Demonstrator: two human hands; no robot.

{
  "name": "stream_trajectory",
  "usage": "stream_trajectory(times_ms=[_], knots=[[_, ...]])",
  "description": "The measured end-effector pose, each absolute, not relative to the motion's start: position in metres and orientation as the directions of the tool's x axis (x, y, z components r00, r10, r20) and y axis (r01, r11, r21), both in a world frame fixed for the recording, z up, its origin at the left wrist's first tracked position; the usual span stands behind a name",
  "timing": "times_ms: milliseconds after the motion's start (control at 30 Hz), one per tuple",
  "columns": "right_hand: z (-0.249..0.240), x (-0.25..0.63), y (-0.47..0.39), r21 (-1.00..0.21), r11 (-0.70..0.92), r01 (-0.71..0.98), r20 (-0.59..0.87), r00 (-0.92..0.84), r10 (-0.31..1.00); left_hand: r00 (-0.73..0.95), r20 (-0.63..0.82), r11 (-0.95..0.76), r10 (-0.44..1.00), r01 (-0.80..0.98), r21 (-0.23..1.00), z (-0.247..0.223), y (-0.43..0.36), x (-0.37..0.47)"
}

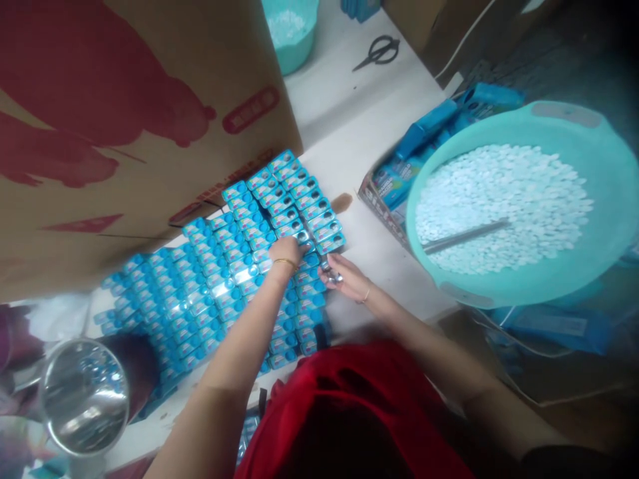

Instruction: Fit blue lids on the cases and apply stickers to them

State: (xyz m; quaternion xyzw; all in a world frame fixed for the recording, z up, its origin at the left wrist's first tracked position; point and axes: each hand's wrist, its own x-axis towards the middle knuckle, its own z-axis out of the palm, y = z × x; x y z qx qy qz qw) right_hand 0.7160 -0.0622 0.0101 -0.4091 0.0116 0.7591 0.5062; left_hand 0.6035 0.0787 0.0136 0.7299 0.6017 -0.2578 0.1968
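- Small blue rectangular packs (318, 210) lie in tight, slanting rows across the white table (394, 263);
- the left hand (288, 250) rests on packs near the rows' right end; whether its grip pinches one, I cannot tell;
- the right hand (348, 277), just beside the rows, has its grip narrowed around small shiny silver pieces (331, 276);
- to the right, an oval teal plastic basin (615, 173) holds white pellets (504, 193) and a long grey strip (466, 237);
- a brown cardboard box (244, 53) with red printing stands behind the packs.
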Motion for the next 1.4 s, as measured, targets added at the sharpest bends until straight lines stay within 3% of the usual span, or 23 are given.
stream_trajectory(times_ms=[67, 200, 267, 367, 467, 533, 633, 767, 900, 1033, 1167, 1267, 1300, 1400], knots=[[0.013, 0.717, -0.061, -0.405, -0.497, -0.767, -0.627, -0.162, 0.762, 0.248, -0.531, -0.202, 0.81, 0.969, 0.145, 0.017, 0.069, 0.597], [0.017, 0.717, -0.057, -0.422, -0.502, -0.755, -0.624, -0.159, 0.765, 0.645, -0.347, -0.222, 0.681, 0.633, 0.742, 0.023, 0.046, 0.583], [0.017, 0.714, -0.052, -0.41, -0.51, -0.756, -0.64, -0.161, 0.751, 0.688, -0.322, -0.11, 0.651, 0.505, 0.856, 0.024, 0.039, 0.578], [0.014, 0.706, -0.043, -0.38, -0.501, -0.778, -0.657, -0.154, 0.738, 0.608, -0.396, 0.074, 0.688, 0.484, 0.872, 0.024, 0.039, 0.575], [0.01, 0.701, -0.035, -0.386, -0.463, -0.798, -0.637, -0.133, 0.76, 0.616, -0.477, 0.197, 0.627, 0.466, 0.862, 0.024, 0.047, 0.576], [0.008, 0.699, -0.031, -0.397, -0.45, -0.8, -0.643, -0.107, 0.758, 0.607, -0.49, 0.207, 0.625, 0.476, 0.855, 0.023, 0.053, 0.578], [0.007, 0.702, -0.026, -0.441, -0.438, -0.784, -0.684, -0.023, 0.729, 0.477, -0.439, 0.104, 0.762, 0.578, 0.809, 0.017, 0.064, 0.58], [0.008, 0.708, -0.024, -0.513, -0.423, -0.747, -0.682, 0.056, 0.729, 0.261, -0.342, -0.062, 0.903, 0.865, 0.497, 0.008, 0.083, 0.587], [0.006, 0.712, -0.026, -0.515, -0.427, -0.743, -0.664, 0.031, 0.747, 0.237, -0.471, -0.16, 0.85, 0.967, 0.199, 0.007, 0.103, 0.602], [0.003, 0.71, -0.029, -0.508, -0.439, -0.741, -0.651, -0.003, 0.759, 0.176, -0.637, -0.218, 0.75, 0.976, 0.013, 0.012, 0.12, 0.613], [0.004, 0.705, -0.028, -0.518, -0.437, -0.735, -0.632, -0.015, 0.775, 0.127, -0.659, -0.231, 0.741, 0.97, -0.073, 0.013, 0.124, 0.613], [0.008, 0.704, -0.024, -0.519, -0.421, -0.744, -0.625, -0.005, 0.78, 0.181, -0.571, -0.218, 0.8, 0.976, 0.005, 0.014, 0.112, 0.604], [0.009, 0.704, -0.022, -0.517, -0.411, -0.751, -0.624, 0.002, 0.781, 0.236, -0.53, -0.212, 0.814, 0.971, 0.107, 0.015, 0.106, 0.599], [0.011, 0.705, -0.016, -0.517, -0.388, -0.763, -0.621, 0.022, 0.784, 0.474, -0.431, -0.16, 0.768, 0.793, 0.588, 0.018, 0.083, 0.584]])
